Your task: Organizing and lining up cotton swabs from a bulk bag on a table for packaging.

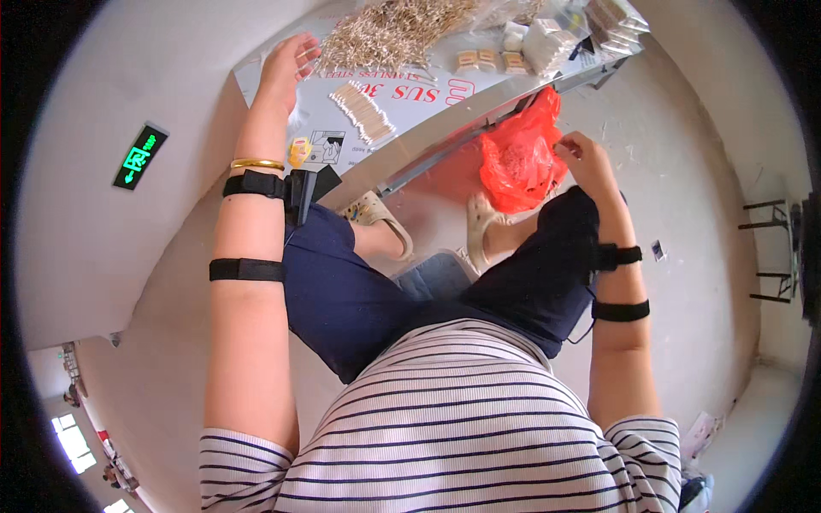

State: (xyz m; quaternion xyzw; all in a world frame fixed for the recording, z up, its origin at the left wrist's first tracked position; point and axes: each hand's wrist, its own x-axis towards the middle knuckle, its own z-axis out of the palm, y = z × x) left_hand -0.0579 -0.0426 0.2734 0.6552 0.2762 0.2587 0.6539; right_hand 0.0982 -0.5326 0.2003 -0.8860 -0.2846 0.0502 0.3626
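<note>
My left hand is over the left end of the table with its fingers apart and a little bent, holding nothing I can see. Beside it, to the right, spreads a big heap of loose cotton swabs. A neat row of cotton swabs lies flat on the tabletop nearer to me. Below the table's right side, my right hand has its fingers curled in a pinch at the edge of a red plastic bag. What those fingertips hold is too small to tell. Small pale bits lie inside the bag.
The table has a metal front edge. On it are small yellow-brown packets, stacked white packs, clear bags and a yellow packet. My knees and beige clogs are under its edge; a stool stands between my legs.
</note>
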